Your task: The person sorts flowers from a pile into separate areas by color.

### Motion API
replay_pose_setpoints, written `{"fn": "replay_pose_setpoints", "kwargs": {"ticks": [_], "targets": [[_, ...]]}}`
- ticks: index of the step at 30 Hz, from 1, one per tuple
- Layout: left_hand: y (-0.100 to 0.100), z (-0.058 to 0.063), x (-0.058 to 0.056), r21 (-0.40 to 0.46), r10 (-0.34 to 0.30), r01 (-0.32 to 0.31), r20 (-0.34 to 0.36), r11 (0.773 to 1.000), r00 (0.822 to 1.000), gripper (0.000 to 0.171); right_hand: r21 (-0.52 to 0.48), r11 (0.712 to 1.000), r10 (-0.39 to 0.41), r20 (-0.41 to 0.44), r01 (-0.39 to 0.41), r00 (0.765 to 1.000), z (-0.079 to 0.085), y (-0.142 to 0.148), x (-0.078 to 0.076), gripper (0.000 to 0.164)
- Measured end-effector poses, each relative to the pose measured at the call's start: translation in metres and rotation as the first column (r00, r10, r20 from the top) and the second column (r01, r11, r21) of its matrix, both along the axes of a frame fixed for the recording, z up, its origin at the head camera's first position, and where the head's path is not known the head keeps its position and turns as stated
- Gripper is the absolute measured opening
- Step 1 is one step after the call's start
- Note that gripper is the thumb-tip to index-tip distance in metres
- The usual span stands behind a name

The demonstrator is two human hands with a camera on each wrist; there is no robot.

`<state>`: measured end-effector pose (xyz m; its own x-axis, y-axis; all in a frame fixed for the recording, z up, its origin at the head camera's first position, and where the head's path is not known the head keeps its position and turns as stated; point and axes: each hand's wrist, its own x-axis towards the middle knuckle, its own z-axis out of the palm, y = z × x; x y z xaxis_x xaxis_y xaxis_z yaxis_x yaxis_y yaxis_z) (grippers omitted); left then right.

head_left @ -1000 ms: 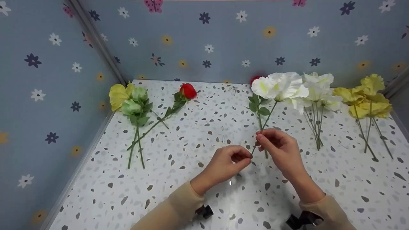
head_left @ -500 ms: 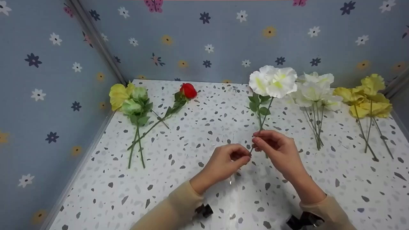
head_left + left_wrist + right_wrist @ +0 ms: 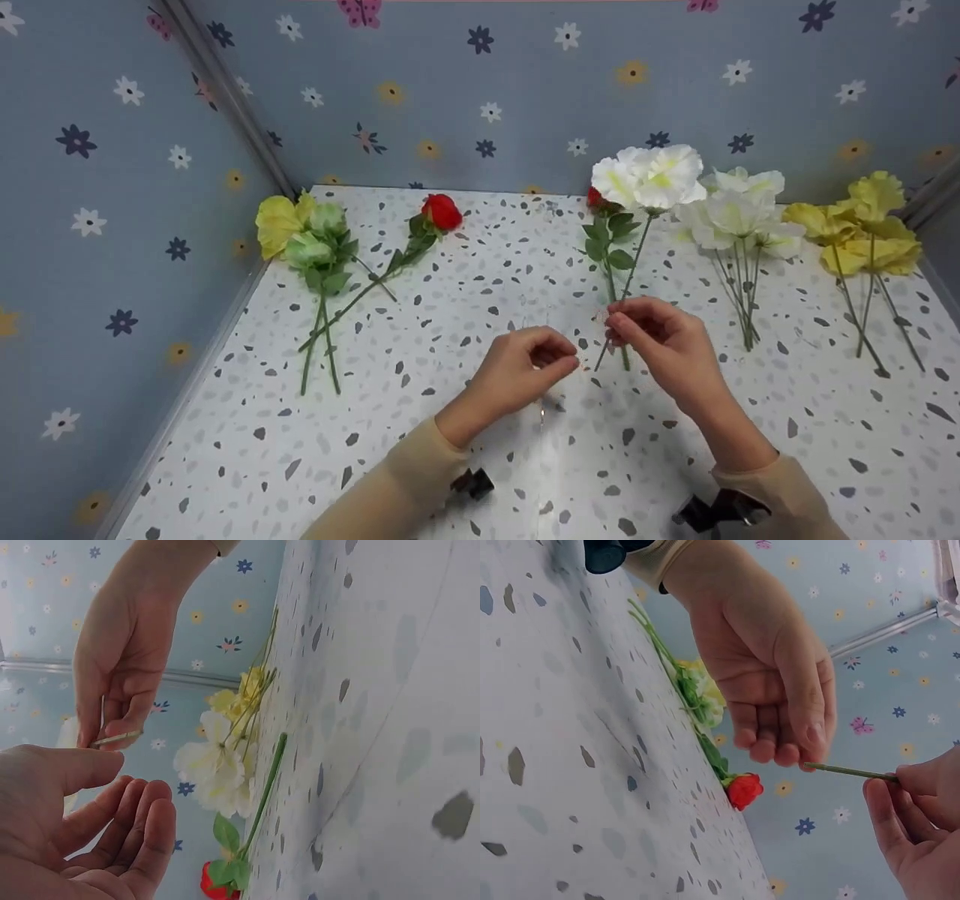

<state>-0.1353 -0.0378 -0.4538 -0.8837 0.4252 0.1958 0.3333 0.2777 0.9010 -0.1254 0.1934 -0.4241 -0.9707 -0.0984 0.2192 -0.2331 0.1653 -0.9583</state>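
My right hand (image 3: pixel 667 349) pinches the thin green stem (image 3: pixel 640 244) of a white artificial flower (image 3: pixel 649 178), its bloom raised at the back of the table. The stem's lower end pokes out below the fingertips. Just left of that end is my left hand (image 3: pixel 517 371), fingers loosely bent with nothing between them. In the right wrist view, the stem tip (image 3: pixel 840 770) comes close to the left fingertips. Behind the held flower lies a red rose (image 3: pixel 595 199) on the table, partly hidden by the white petals, its leafy stem passing near the right hand.
Right of the hands lie a bunch of white flowers (image 3: pixel 739 206) and a bunch of yellow flowers (image 3: pixel 874 251). On the left, pale green flowers (image 3: pixel 309 251), a yellow flower (image 3: pixel 274 225) and another red rose (image 3: pixel 442 213) lie with crossing stems. Patterned walls (image 3: pixel 525 75) border the speckled table.
The left hand has let go of the stem's lower end and drawn slightly left. The white bloom has turned and risen a little in the right hand's pinch.
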Motion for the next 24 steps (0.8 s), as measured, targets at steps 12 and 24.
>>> {"fn": "replay_pose_setpoints", "kwargs": {"ticks": [12, 24], "targets": [[-0.077, 0.012, -0.041, -0.189, 0.340, -0.354, -0.104, 0.916, 0.935, 0.009, 0.050, 0.956, -0.289, -0.009, 0.290, 0.957, 0.016, 0.093, -0.029, 0.034], [-0.196, -0.002, -0.068, -0.474, 0.551, -0.608, -0.271, 0.637, 0.789, 0.021, 0.476, 0.817, -0.427, 0.118, 0.327, 0.897, 0.013, 0.172, -0.092, 0.048]]}}
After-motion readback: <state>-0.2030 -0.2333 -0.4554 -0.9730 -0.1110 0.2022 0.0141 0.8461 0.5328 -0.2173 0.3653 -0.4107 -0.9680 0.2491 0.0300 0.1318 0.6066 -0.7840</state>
